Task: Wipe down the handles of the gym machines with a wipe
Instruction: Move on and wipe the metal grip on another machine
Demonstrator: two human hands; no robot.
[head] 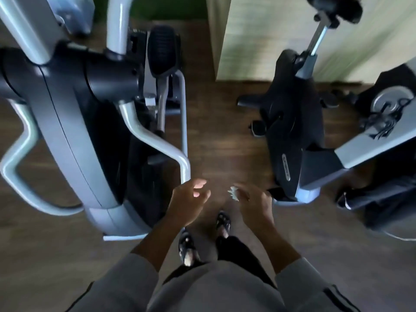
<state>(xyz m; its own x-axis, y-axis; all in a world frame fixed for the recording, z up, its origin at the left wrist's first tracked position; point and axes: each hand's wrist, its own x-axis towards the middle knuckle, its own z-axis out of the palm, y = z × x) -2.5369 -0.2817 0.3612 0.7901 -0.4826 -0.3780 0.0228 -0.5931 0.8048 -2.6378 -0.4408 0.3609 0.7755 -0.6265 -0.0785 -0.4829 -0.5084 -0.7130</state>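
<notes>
Wipe (234, 192) pokes from the closed right hand (254, 202) fingertips.

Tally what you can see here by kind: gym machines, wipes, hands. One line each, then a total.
Gym machines: 3 (grey elliptical, black exercise bike, grey machine at the right edge)
Wipes: 1 (wipe, in the right hand)
Hands: 2 (with left hand)
Total: 6

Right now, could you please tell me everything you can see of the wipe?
The wipe is a small, white, crumpled scrap with jagged edges, seemingly thin paper or cloth. It is pinched in the right hand, mostly hidden in that grip, held in the air above the wooden floor. It touches no machine handle; blur hides finer detail.
</notes>
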